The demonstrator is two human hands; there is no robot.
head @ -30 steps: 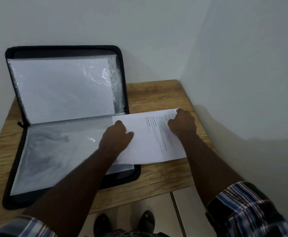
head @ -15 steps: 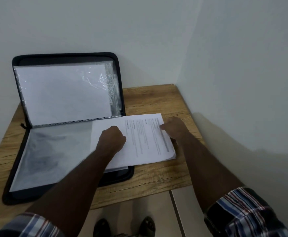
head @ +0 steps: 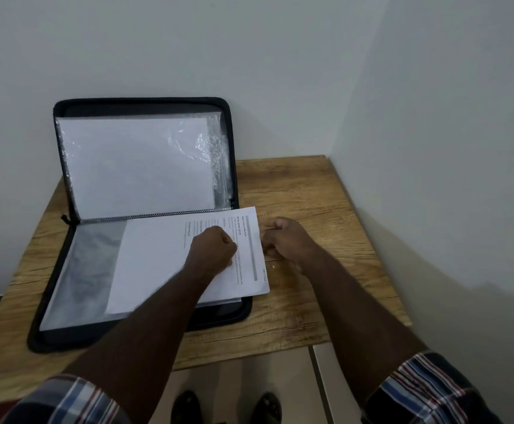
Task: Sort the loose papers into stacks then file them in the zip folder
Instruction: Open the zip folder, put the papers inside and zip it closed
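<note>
The black zip folder [head: 145, 339] lies open on the wooden table [head: 304, 191], its upper half leaning on the wall with white sheets in clear sleeves [head: 136, 160]. A clear sleeve [head: 78, 270] covers the flat lower half. Printed papers [head: 157, 264] lie across that half, their right edge past the folder's rim. My left hand [head: 212, 247] rests on the papers with its fingers curled; what it pinches is hidden. My right hand [head: 283, 238] is at the papers' right edge, fingertips curled onto it.
White walls close the table in at the back and the right. The table's front edge runs just below the folder, with pale floor tiles [head: 249, 381] and my shoes [head: 188, 407] beneath. Bare wood shows to the right of the folder.
The printed papers slid left, further over the folder's lower half. My right hand followed their right edge leftward. My left hand now sits nearer that right edge.
</note>
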